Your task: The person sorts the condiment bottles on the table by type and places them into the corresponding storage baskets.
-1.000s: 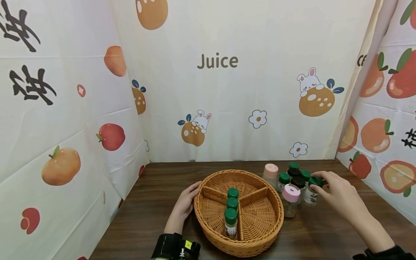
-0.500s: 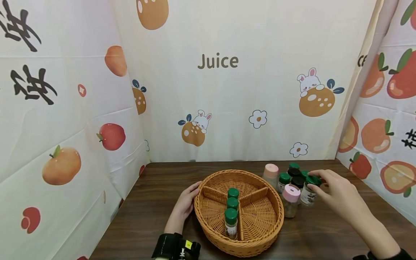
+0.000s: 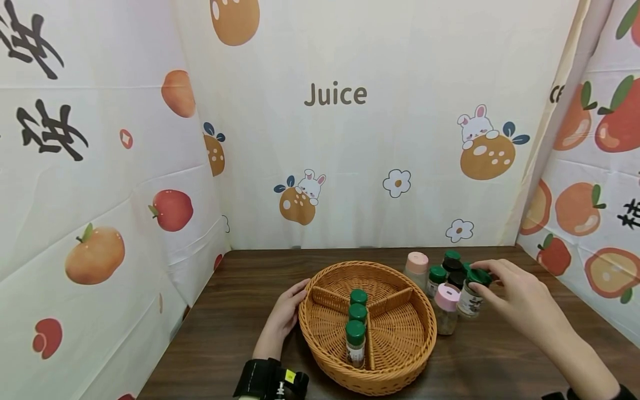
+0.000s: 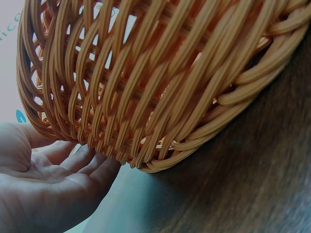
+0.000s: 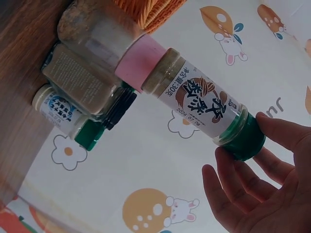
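My right hand (image 3: 520, 294) pinches the green cap of a spice jar (image 3: 471, 300). In the right wrist view the jar (image 5: 197, 97) has a white label with dark characters, and its base overlaps a pink cap (image 5: 140, 60). It appears raised off the tabletop. My left hand (image 3: 286, 314) holds the left rim of a round wicker basket (image 3: 370, 383); in the left wrist view the fingers (image 4: 90, 162) lie against the woven wall, partly hidden. Several green-capped jars (image 3: 355, 333) stand in a row in the basket, along the left of a divider.
Close to the basket's right side stand a pink-capped jar (image 3: 446, 311), a peach-capped jar (image 3: 416, 269), a green-capped jar (image 3: 436, 280) and black-capped jars (image 3: 453, 264). Printed cloth walls (image 3: 350, 139) enclose the brown wooden table (image 3: 240, 272).
My right hand has moved a little left with the green-capped spice jar, toward the pink-capped jar. The left hand and basket stay where they were.
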A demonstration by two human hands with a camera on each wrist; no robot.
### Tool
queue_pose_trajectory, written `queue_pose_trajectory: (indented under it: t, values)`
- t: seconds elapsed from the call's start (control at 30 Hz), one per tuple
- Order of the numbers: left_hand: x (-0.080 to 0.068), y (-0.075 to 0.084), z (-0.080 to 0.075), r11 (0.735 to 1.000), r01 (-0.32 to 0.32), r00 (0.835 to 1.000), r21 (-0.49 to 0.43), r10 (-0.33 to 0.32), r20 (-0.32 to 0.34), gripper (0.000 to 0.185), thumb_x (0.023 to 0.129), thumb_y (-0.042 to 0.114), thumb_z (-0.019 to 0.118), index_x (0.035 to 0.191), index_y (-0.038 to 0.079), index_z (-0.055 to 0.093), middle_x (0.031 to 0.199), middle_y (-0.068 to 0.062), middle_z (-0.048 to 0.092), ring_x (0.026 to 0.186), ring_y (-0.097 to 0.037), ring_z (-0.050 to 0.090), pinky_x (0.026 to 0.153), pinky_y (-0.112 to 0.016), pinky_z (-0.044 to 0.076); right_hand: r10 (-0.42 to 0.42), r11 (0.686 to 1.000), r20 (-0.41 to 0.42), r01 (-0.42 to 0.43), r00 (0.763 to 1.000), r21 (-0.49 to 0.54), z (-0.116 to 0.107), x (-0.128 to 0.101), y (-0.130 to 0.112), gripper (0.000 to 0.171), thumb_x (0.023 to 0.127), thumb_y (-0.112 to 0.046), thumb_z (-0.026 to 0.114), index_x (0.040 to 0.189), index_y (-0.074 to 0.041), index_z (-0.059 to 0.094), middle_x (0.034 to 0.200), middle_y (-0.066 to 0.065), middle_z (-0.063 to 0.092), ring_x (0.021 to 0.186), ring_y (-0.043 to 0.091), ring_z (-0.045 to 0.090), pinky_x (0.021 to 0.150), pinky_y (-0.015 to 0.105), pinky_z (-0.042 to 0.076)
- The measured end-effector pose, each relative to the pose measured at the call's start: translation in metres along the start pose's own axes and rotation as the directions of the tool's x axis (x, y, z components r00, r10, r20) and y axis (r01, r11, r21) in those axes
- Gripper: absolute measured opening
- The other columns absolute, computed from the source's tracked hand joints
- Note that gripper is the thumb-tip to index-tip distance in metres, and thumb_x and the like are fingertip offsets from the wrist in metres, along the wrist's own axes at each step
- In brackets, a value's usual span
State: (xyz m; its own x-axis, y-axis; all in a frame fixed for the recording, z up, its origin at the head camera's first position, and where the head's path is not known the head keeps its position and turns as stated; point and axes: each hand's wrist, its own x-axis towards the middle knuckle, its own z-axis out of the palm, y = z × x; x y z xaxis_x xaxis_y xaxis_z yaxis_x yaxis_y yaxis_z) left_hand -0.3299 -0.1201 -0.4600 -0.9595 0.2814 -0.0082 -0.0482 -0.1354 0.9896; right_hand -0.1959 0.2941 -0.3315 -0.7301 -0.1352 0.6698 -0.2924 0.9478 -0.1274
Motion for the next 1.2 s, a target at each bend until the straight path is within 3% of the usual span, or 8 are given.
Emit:
queue_pose_trajectory:
  t: [0.7,1.2]
  values:
    - [0.000,0.000,0.002,1.000,-0.004,1.000,-0.012,0.004,-0.015,0.048,0.108,0.011,0.038,0.153,-0.003,0.033,0.158,-0.028,0.031,0.145,-0.039,0.036,0.117,-0.047,0.037,-0.039,0.998,-0.004,0.039,0.999,0.054,-0.004,0.006,-0.031,0.035,0.078,-0.024,0.085,0.109,-0.023,0.069,0.097,-0.007,0.069,0.078,-0.001,0.056,0.062,0.029,0.051]
    - [-0.001,0.000,0.002,1.000,-0.006,1.000,-0.005,0.006,-0.014,0.047,0.108,0.011,0.038,0.153,-0.003,0.033,0.158,-0.028,0.030,0.146,-0.040,0.034,0.118,-0.047,0.036,-0.089,0.991,-0.007,0.090,0.996,0.096,-0.006,0.013,-0.057,0.035,0.079,-0.020,0.084,0.110,-0.021,0.069,0.098,-0.010,0.067,0.078,0.007,0.061,0.060,0.025,0.051]
